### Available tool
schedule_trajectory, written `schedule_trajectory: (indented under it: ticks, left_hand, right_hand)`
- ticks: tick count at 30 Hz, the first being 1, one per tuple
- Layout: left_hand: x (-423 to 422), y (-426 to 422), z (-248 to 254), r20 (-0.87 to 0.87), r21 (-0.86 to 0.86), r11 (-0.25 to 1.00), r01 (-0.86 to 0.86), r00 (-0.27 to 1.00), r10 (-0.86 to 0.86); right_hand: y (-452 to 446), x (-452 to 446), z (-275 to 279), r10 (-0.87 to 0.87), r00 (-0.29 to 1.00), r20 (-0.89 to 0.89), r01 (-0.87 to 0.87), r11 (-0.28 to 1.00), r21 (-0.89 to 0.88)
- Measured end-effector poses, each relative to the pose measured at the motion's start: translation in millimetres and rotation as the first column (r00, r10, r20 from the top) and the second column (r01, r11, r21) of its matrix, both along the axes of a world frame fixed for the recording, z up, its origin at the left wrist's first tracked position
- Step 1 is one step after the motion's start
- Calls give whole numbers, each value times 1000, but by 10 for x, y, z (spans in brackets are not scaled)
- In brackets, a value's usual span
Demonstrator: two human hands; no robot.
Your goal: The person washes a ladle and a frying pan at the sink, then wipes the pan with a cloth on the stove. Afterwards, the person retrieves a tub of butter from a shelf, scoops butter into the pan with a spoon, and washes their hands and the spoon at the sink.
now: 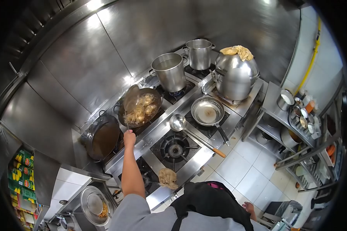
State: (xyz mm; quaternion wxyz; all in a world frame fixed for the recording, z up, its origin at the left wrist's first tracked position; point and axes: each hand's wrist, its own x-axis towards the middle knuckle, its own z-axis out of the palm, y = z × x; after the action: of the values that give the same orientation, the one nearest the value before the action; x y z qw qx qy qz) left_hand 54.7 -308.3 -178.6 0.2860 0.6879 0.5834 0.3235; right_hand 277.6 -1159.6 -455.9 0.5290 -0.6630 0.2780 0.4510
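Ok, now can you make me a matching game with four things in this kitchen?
1. Left hand
2. Ladle
3. Pan
4. Domed lid

A. black-handled
B. under a yellowish cloth
C. gripping the skimmer
D. wooden-ended, lying on the stove

Pairs: 1-C, 2-D, 3-A, 4-B

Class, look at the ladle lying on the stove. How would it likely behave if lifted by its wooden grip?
The ladle would probably stay stiff, since its long handle looks like straight metal. It may feel bowl-heavy, as the wide metal bowl sits opposite the wooden grip. The bowl's rounded shape suggests it could rock or swivel if nudged.
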Motion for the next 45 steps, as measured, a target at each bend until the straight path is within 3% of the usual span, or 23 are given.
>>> schedule_trajectory:
  ticks: [2,4,6,7,9,11,12,14,17,18,20,24,27,28,30,31,33,34,37,41,43,44,45]
  left_hand:
    - [44,-21,147,-180,-23,985,-169,970,163]
    - [-96,197,-64,-202,-109,975,-192,965,167]
    - [-59,244,37,23,-481,870,-108,990,136]
    - [-21,253,66,26,-477,873,-101,991,128]
    - [-37,106,240,-13,-127,989,-75,997,74]
    - [-80,-94,563,-128,147,989,-27,991,46]
    - [-145,-34,606,-17,71,997,-25,1000,26]
    - [-119,-397,1049,-98,202,978,-58,992,79]
    - [-120,-431,943,45,90,994,-66,997,62]
    - [-171,-192,509,5,269,963,-4,1000,3]
    - [-136,-222,306,309,-278,958,65,951,26]
    - [54,-370,47,400,-360,933,7,905,148]
    - [145,-475,-36,656,-430,894,125,723,215]
    - [69,-330,-173,818,-494,784,376,508,271]
    - [60,-296,-307,837,-543,703,459,362,410]
    - [37,-342,-324,838,-541,708,453,355,413]
    - [-94,-637,-204,886,-392,710,585,33,462]
    - [-210,-787,-178,882,-398,718,571,23,470]
    - [-731,-1383,-235,868,-78,749,658,-325,375]
    - [-1397,-2487,-206,889,-81,873,480,-361,282]
    - [-1667,-2922,-74,870,-452,888,90,-175,461]
    - [-1932,-3040,-140,879,-417,904,94,-210,427]
    - [-2228,-3087,-245,935,-333,943,16,-123,332]
  right_hand:
    - [127,47,170,-20,999,47,21,1000,-6]
    - [181,59,268,-4,999,40,4,1000,0]
    - [205,77,293,-9,999,41,9,1000,1]
    - [201,54,307,-13,999,35,13,1000,-6]
    - [140,-64,310,-13,998,60,13,1000,2]
    - [64,-178,298,11,995,100,-11,1000,3]
    - [27,-248,283,25,995,100,-24,1000,-9]
    - [-57,-372,243,69,993,95,-66,997,-37]
    - [-144,-489,177,140,987,84,-134,989,-68]
    - [-108,-478,179,158,984,85,-152,986,-74]
    - [-45,-420,180,176,981,78,-171,982,-76]
    - [262,-138,288,102,994,33,-101,993,-54]
    - [525,96,382,94,995,30,-92,994,-52]
    - [602,169,414,119,993,25,-118,991,-58]
    - [730,328,367,213,977,3,-212,975,-66]
    - [764,400,330,283,959,-20,-284,956,-73]
    - [890,493,370,262,965,7,-261,964,-56]
    - [956,550,386,235,972,30,-234,972,-37]
    - [1079,708,423,354,935,17,-352,933,-75]
    - [1117,841,411,440,898,-14,-438,889,-135]
    - [1106,934,396,429,901,-69,-435,888,-147]
    - [1085,952,404,450,891,-65,-454,880,-139]
    - [1073,1003,358,459,885,-81,-466,870,-159]
